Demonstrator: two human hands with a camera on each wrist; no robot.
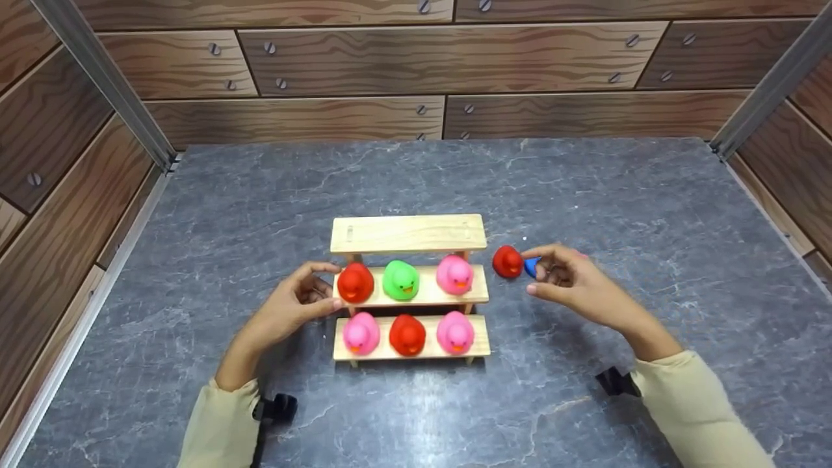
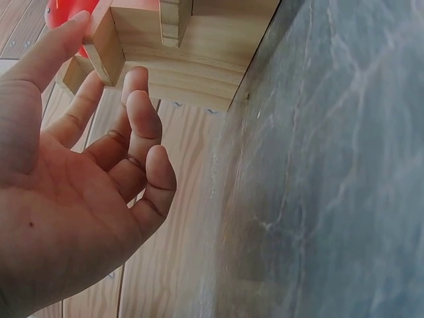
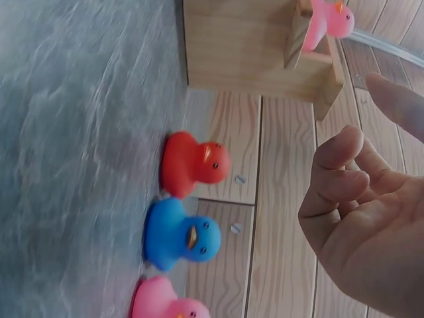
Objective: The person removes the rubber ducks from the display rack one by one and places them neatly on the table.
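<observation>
Stepped stand (image 1: pixel 408 234), on tabletop (image 1: pixel 416 182): its middle shelf (image 1: pixel 428 286) bearing three ducks (image 1: pixel 401 281), its lower front shelf (image 1: pixel 384 343) three further ducks (image 1: pixel 407 335), the person's left hand (image 1: pixel 286 302) at its left end, three loose ducks (image 3: pixel 165 232) rowed to its right, right hand (image 1: pixel 578 283) also on that side, wall (image 1: pixel 448 58) behind it.

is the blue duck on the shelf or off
Off: the right wrist view shows the blue duck on the gray tabletop, beside a red duck, apart from the shelf.

Bright head view, soft glare on near tabletop (image 1: pixel 403 406), duller wrist views
</observation>
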